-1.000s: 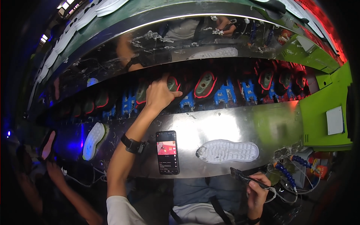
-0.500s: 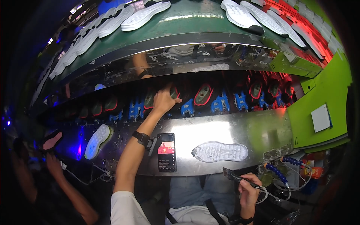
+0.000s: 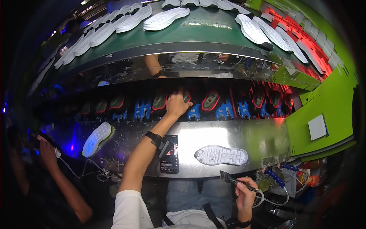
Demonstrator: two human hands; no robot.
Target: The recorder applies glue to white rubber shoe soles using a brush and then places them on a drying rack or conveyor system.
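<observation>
My left hand reaches up over the metal worktop and grips a grey shoe form with a red rim in the row on the blue holders. A dark watch sits on that wrist. My right hand stays low near my lap, closed on a thin dark brush with its head pointing left. A white shoe sole lies flat on the worktop between my hands. A black phone with a lit screen lies next to my left forearm.
More red-rimmed forms on blue holders run along the dark channel. A green belt above carries several white soles. Another white sole lies at left, near another person's hand. Blue hoses and a green panel stand at right.
The view has tilted upward, showing more of the green belt. My left hand stays on the form in the row; my right hand with the brush has shifted slightly left.
</observation>
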